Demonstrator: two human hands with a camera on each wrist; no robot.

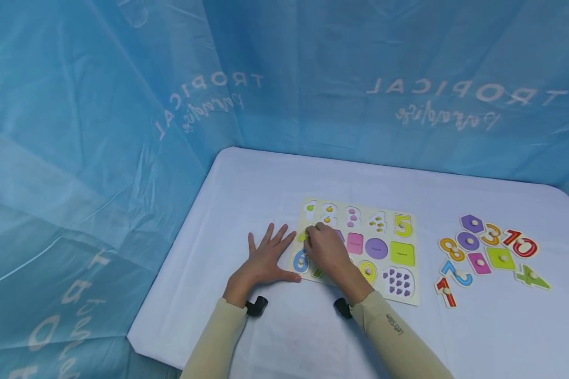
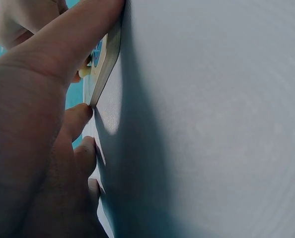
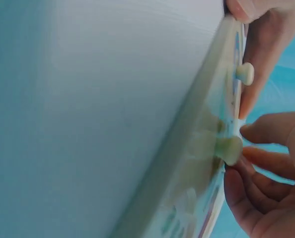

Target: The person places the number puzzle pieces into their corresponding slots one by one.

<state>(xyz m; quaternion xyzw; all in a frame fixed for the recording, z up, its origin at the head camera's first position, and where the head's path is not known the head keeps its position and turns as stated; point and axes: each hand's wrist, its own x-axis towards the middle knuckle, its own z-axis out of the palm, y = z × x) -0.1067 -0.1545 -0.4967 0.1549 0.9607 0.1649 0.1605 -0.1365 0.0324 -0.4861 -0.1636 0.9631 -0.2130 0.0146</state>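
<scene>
A pale yellow number-and-shape puzzle board lies flat on the table. My left hand is spread at its left edge, its thumb by the lower left corner and its index finger against the side. My right hand reaches over the board with bent fingers, pinching at a green puzzle piece in the middle row; the fingers cover most of it. The blue 6, yellow 9 and green 5 sit in their recesses. Peg knobs stand up close to the right fingertips.
Loose knobbed pieces lie right of the board, among them a purple hexagon, a red 10, a green 4 and a red 1. Blue printed sheeting hangs behind the white-covered table.
</scene>
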